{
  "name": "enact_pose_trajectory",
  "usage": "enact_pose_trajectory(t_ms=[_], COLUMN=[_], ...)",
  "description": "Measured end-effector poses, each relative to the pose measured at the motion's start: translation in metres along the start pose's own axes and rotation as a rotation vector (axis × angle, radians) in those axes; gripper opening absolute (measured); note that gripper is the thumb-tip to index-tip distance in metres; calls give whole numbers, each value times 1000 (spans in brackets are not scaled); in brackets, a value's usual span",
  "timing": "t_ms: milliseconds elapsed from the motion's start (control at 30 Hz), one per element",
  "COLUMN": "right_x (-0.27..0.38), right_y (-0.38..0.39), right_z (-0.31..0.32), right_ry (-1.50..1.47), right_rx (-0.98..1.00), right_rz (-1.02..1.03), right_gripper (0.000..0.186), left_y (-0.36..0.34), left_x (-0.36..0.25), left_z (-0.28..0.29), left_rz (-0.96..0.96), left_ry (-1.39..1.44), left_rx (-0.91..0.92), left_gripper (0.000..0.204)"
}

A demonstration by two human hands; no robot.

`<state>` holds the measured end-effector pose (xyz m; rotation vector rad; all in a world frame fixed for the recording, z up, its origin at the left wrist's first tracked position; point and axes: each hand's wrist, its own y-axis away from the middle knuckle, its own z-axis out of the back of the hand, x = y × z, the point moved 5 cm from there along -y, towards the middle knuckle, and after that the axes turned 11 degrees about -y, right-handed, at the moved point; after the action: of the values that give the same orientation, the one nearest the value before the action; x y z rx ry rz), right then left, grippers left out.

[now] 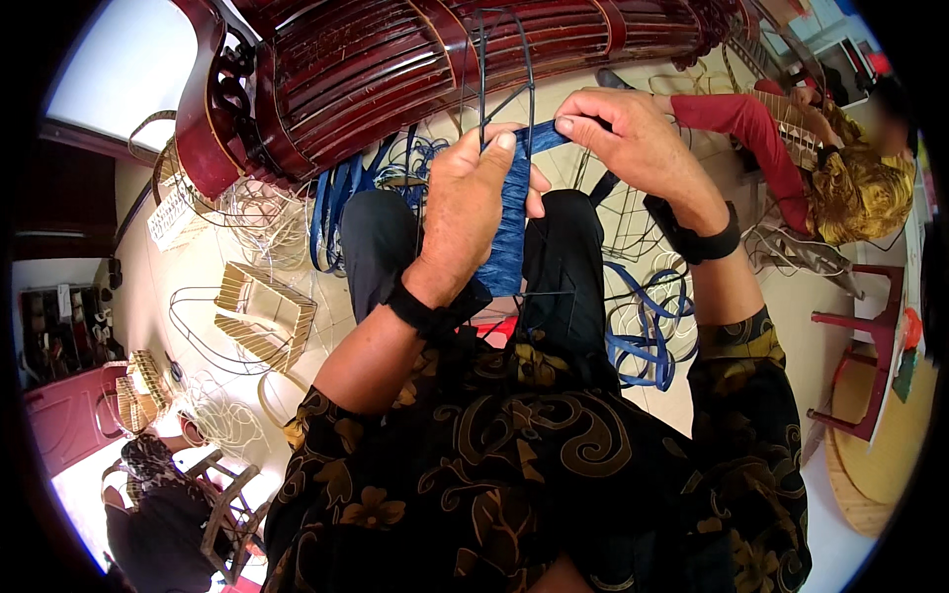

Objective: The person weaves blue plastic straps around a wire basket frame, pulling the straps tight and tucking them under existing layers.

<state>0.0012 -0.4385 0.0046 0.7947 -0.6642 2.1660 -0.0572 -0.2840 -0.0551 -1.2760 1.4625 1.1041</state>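
Observation:
My left hand [460, 212] is closed round a blue woven panel [504, 257] on a black wire frame [530, 69], with its thumb near the panel's top and fingertips showing at the right side. To the upper right, my right hand [633, 148] pinches a flat blue strip [549, 133] between thumb and fingers, stretched out from the top of the panel. The panel stands between my knees, and its lower part is partly hidden by my left wrist.
A dark red wooden bench [366, 59] spans the top. Blue strips [643, 356], pale tangled cord [267, 227] and a pale woven frame [262, 311] lie around me. People sit at right [840, 188] and lower left [163, 524]; a red stool [875, 326] is at right.

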Motion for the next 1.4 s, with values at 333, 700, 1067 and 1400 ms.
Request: enact_pose_trajectory(t_ms=[333, 700, 1067, 1400], right_x=[-6, -16, -13, -11], right_y=[8, 6, 12, 7], right_z=[8, 4, -2, -2], right_ry=[-260, -242, -276, -197], right_rx=[97, 66, -29, -25], right_rz=[-214, -192, -243, -257], right_gripper=[19, 25, 27, 32], left_y=[0, 0, 0, -8], left_x=[5, 5, 5, 11], left_z=[1, 4, 10, 11], left_rz=[-9, 14, 41, 84], left_ry=[64, 103, 130, 74], left_rx=[81, 102, 74, 42], left_gripper=[31, 38, 41, 22])
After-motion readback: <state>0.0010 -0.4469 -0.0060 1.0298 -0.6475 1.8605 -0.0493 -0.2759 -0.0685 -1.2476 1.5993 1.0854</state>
